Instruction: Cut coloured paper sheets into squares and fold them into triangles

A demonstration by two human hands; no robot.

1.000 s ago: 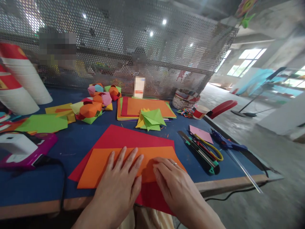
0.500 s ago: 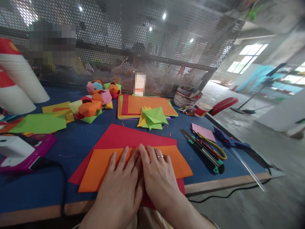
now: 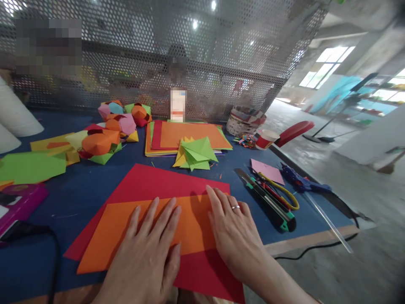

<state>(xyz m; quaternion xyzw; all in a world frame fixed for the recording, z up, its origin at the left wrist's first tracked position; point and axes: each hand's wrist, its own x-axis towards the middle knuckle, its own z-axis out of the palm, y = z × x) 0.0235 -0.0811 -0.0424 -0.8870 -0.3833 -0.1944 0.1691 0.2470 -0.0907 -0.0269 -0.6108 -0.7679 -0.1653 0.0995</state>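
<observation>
An orange sheet of paper (image 3: 193, 219), apparently folded into a long strip, lies over a larger red sheet of paper (image 3: 164, 181) at the front of the table. My left hand (image 3: 152, 240) rests flat on the left part of the orange sheet, its fingers stretched and spread. Toward the orange sheet's right end lies my right hand (image 3: 234, 228), palm down with fingers extended and a ring on one of them. Bare orange paper shows between the two hands. Neither hand grips anything.
Right of the sheets lie a green-and-black utility knife (image 3: 268, 202), yellow-handled scissors (image 3: 281, 190), pink paper (image 3: 267, 171) and a blue glue gun (image 3: 303, 181). Behind are a paper stack (image 3: 190, 135), green cut pieces (image 3: 201, 154), folded paper shapes (image 3: 98, 143), a basket (image 3: 243, 120) and a paper cup (image 3: 266, 139).
My hands, close together at the middle of the orange sheet before, have slid apart, left hand leftward and right hand rightward. The view has shifted slightly.
</observation>
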